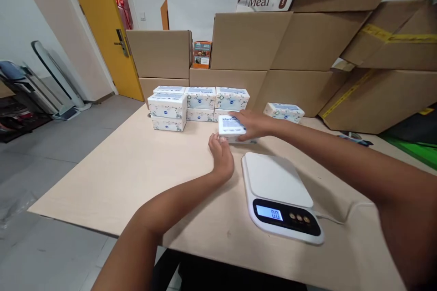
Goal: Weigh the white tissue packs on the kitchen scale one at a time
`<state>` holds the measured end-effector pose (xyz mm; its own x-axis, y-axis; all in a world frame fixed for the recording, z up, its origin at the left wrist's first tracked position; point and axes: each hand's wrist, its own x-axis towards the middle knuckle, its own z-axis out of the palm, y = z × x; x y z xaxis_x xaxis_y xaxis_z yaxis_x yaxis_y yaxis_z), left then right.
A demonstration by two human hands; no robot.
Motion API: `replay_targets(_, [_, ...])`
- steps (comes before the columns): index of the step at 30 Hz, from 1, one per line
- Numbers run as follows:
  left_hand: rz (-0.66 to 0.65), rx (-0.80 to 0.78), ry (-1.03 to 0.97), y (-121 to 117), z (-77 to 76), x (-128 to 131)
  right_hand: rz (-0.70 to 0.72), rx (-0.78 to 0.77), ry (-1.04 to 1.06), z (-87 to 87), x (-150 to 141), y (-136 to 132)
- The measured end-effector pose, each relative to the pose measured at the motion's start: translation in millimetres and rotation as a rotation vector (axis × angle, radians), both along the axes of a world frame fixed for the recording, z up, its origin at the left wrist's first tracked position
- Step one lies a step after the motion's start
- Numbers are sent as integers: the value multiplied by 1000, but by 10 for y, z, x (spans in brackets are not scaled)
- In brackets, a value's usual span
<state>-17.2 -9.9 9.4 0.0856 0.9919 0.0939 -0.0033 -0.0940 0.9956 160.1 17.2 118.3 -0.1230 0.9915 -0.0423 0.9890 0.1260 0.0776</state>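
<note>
A white tissue pack (231, 125) with blue print on top is gripped by my right hand (251, 123), whose fingers wrap over its right side. My left hand (222, 157) presses curled fingers against the same pack's near left corner. Part of another pack shows low beside it, mostly covered by the right hand and the held pack. Just behind, tissue packs (200, 98) with a floral pattern stand stacked two high in a row. The stack at the left (167, 107) reaches nearer to me. One single pack (284, 112) lies apart, beyond my right forearm.
A white digital scale (278, 179) reading 0.0 sits at the right front, its cable running right. Cardboard boxes (252, 41) wall off the table's (136, 182) back. A small orange box (202, 54) stands among them. A yellow door (105, 22) is at the back left.
</note>
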Motion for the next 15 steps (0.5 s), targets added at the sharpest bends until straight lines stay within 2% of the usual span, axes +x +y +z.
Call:
replay_targets(3, [0,37,96,-25,2,-63,24,-59,74,-181,-348,421])
replay_targets(8, [-264,257,113,-144,-98,-147,83,48,126,-491,-715,862])
replay_targets(10, [-280,312,91,-163,-120,-150,113,91,143,-559,-781,977])
replay_targets(12, [-232,254,69,-136,-122,-139,150,119,144,-582,-829,1071])
replay_targets(15, [-156,43,53,-54,-104,-113,209,139,112,-560,-890,1165])
